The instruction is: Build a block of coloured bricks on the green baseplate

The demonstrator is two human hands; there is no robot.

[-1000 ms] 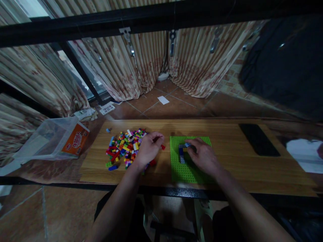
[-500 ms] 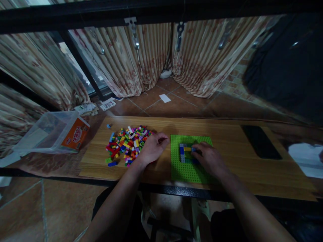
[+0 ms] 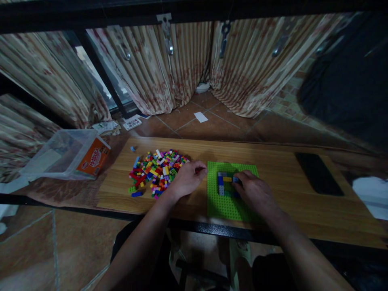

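Note:
A green baseplate (image 3: 218, 210) lies on the wooden table. On it stands a low frame of toy bricks, with a blue and grey side (image 3: 220, 184) and a yellow brick (image 3: 227, 179) along the far side. My right hand (image 3: 254, 190) covers the frame's right part, its thumb and fingers closed on a grey-blue toy brick (image 3: 235, 179) at the far right corner. My left hand (image 3: 189, 178) hovers between the baseplate and a heap of loose bricks (image 3: 154, 171), fingertips pinched together. Whatever may be between them is too small to make out.
A clear plastic box with an orange label (image 3: 93, 159) lies left of the table (image 3: 182, 143). A dark phone-like slab (image 3: 318, 173) rests on the table's right part. White paper (image 3: 370, 196) is at the right edge. Curtains (image 3: 188, 72) hang behind.
The view has shifted slightly, moving the scene a little to the right. Both hands keep nearly the same places, the right one still at the frame's far right corner.

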